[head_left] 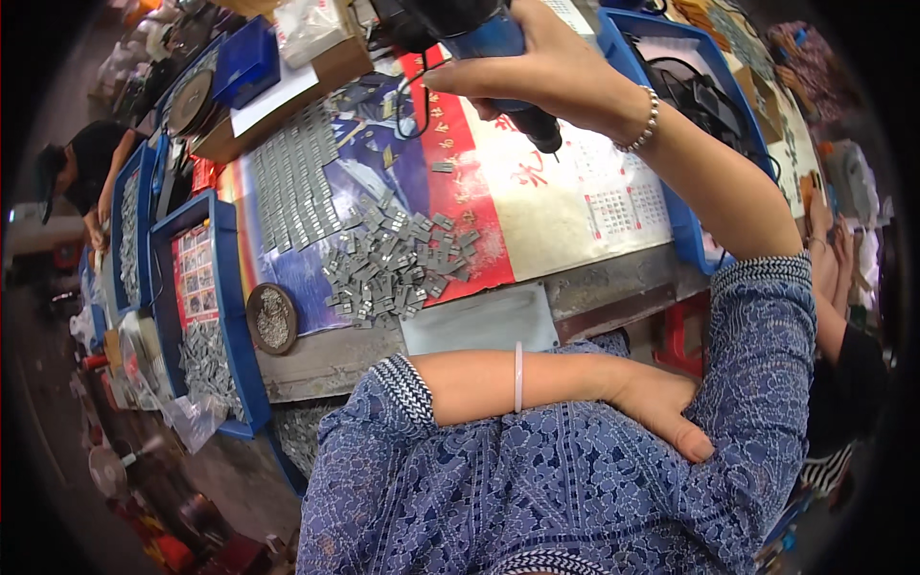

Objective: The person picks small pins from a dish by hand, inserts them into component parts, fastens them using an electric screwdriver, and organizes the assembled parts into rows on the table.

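A blue and black power tool (484, 38) is at the top of the view, its upper end cut off by the edge, its dark nose and thin bit pointing down over the pale part of a printed sheet (546, 235). The person's right grip (565, 81) is closed around the tool's body, with the thumb stretched along the near side; a beaded bracelet (652, 120) circles that wrist. Just beside the thumb hangs a loop of black cable (414, 105).

The left forearm crosses the body, a pale bangle (518, 377) on it. The left grip (661, 398) rests against the right sleeve (762, 335) near the elbow; its fingertips are partly hidden, so how far it is closed cannot be told.

Left of the sheet's pale part, small grey pieces (393, 268) lie in a loose heap, with neat rows of similar pieces (292, 182) behind them. A grey plate (479, 321) lies at the near edge of the surface (613, 297), and a round dish (253, 321) of tiny bits stands left of the heap. Farther out are a blue tray (227, 259) on the left, a blue bin (685, 230) on the right, and a co-worker (96, 163) at far left.
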Tool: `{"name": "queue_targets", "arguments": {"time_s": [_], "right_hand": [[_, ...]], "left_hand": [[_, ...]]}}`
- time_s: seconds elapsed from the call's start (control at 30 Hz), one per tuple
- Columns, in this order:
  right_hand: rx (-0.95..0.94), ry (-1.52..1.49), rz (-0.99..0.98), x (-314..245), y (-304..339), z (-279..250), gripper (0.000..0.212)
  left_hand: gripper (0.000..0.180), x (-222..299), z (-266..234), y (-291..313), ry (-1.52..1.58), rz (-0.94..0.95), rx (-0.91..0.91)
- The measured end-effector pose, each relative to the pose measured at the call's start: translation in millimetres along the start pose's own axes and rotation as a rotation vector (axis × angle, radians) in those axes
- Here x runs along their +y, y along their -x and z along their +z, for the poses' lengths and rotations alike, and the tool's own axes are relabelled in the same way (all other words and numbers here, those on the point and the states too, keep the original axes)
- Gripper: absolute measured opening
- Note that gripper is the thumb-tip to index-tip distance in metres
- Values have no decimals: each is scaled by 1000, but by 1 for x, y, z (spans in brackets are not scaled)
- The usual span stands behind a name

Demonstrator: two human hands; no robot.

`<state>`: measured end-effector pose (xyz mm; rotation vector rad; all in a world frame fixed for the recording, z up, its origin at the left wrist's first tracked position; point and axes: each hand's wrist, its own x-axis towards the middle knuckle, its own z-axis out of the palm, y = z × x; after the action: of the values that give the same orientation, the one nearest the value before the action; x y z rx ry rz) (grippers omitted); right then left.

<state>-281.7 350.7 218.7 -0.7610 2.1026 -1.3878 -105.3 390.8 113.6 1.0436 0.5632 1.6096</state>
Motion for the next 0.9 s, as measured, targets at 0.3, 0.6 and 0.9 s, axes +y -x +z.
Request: {"name": "queue_targets", "arguments": {"time_s": [0.3, 0.6, 0.9], "right_hand": [[-27, -46, -411, 17, -8, 18, 36], [-29, -47, -165, 28, -2, 26, 24], [10, -101, -178, 52, -3, 22, 28]], "left_hand": [[93, 6, 11, -4, -159, -197, -161], [87, 0, 5, 2, -44, -151, -208], [92, -1, 8, 5, -131, -252, -54]]}}
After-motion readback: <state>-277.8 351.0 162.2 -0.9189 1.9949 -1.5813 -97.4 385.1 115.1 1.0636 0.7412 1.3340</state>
